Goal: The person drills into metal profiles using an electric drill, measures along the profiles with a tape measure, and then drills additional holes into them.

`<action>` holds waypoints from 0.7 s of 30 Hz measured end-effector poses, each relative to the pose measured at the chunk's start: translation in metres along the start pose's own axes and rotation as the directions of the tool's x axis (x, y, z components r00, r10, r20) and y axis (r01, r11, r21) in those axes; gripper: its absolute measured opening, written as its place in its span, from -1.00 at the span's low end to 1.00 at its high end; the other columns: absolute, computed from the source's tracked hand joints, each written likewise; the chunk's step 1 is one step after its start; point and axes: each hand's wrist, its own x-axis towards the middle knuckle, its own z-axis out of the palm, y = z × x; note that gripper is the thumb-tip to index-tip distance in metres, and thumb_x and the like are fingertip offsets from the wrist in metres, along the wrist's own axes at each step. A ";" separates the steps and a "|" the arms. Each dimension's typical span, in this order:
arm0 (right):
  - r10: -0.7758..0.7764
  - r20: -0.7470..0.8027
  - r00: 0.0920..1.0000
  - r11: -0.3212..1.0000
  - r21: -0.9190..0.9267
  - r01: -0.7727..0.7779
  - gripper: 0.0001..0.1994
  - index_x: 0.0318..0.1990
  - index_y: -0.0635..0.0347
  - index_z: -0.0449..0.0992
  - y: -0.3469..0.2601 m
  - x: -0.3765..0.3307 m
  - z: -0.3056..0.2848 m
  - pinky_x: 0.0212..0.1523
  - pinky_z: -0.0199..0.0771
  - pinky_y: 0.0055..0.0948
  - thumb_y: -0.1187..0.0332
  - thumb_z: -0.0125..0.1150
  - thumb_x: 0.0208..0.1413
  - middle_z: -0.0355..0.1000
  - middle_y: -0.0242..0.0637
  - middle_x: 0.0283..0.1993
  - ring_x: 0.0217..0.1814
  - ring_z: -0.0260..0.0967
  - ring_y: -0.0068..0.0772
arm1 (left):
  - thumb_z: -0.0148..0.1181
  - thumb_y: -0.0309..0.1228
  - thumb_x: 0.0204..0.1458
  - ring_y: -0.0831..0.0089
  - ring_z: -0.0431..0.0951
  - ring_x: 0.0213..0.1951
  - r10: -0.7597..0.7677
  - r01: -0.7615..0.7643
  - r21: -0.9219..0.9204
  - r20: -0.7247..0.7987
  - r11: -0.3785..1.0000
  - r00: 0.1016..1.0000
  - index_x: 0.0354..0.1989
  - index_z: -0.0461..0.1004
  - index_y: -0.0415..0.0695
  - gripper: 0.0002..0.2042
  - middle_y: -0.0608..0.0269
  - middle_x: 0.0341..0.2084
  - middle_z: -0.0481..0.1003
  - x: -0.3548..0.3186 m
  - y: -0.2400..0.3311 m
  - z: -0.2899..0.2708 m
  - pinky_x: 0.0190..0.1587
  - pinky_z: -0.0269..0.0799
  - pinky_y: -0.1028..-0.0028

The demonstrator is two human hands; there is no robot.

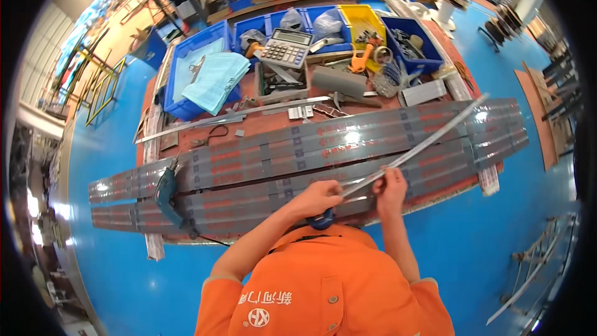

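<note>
A long, thin silver-grey strip point(435, 135) slants from near my chest up to the far right, over the wrapped profiles. My right hand point(390, 190) is closed around it partway along. Its near end is at the fingers of my left hand point(318, 200), which are pinched on it. Just beneath the left hand, against my orange shirt, is a small dark blue object point(321, 219) whose kind I cannot make out. Under both hands lie long grey film-wrapped profiles point(298, 149) with red print, in two rows. A teal power drill point(165, 196) rests across their left part.
Beyond the profiles stand a blue bin with light-blue papers point(214, 81), a calculator point(286, 46), a yellow bin point(362, 22) and a blue bin of metal parts point(413, 46). A long thin bar point(249, 112) lies behind the profiles. The drill's cord point(211, 240) hangs over the near edge.
</note>
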 end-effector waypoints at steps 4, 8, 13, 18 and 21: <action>-0.115 -0.119 0.986 0.993 0.004 0.116 -0.92 -0.26 0.14 0.48 -0.058 0.085 -0.033 -0.63 0.15 -0.65 0.40 0.15 0.32 0.33 -0.45 -0.50 -0.55 0.22 -0.68 | 0.29 -0.38 0.10 0.58 0.33 -0.47 0.071 -0.067 0.045 -0.082 0.997 0.994 -0.39 0.45 -0.12 -0.86 0.44 -0.54 0.42 -0.035 -0.034 -0.067 -0.36 0.34 0.51; -0.151 -0.311 0.938 0.987 -0.004 0.158 -0.94 -0.22 0.13 0.52 -0.083 0.181 -0.075 -0.69 0.14 -0.61 0.38 0.17 0.26 0.36 -0.41 -0.50 -0.66 0.18 -0.61 | 0.26 -0.51 0.03 0.56 0.39 -0.46 0.111 -0.056 0.250 -0.211 0.967 0.971 -0.51 0.52 -0.24 -0.89 0.40 -0.53 0.49 -0.101 -0.050 -0.146 -0.31 0.35 0.56; -0.282 -0.454 0.845 0.957 -0.076 0.279 -0.90 -0.31 0.13 0.53 -0.129 0.214 -0.067 -0.70 0.11 -0.59 0.36 0.18 0.24 0.35 -0.40 -0.51 -0.63 0.21 -0.59 | 0.28 -0.33 0.22 0.61 0.38 -0.55 0.087 0.100 0.527 -0.319 0.844 0.944 -0.12 0.69 -0.17 -0.80 0.35 -0.55 0.53 -0.144 -0.114 -0.228 -0.49 0.28 0.52; -0.315 -0.485 0.816 0.949 -0.137 0.284 -0.83 -0.39 0.15 0.51 -0.115 0.268 -0.062 -0.71 0.08 -0.56 0.32 0.18 0.24 0.32 -0.38 -0.57 -0.67 0.16 -0.56 | 0.30 -0.37 0.19 0.59 0.41 -0.52 0.069 0.090 0.363 -0.403 0.927 0.912 -0.11 0.67 -0.25 -0.78 0.35 -0.54 0.55 -0.121 -0.119 -0.225 -0.45 0.31 0.54; -0.462 -0.568 0.681 0.886 -0.336 0.320 -0.80 -0.40 0.19 0.54 -0.107 0.334 -0.135 -0.68 0.16 -0.47 0.31 0.19 0.24 0.34 -0.35 -0.59 -0.67 0.17 -0.50 | 0.30 -0.38 0.19 0.58 0.41 -0.51 0.053 0.094 0.385 -0.353 0.918 0.934 -0.12 0.67 -0.27 -0.79 0.36 -0.53 0.56 -0.081 -0.073 -0.203 -0.42 0.33 0.54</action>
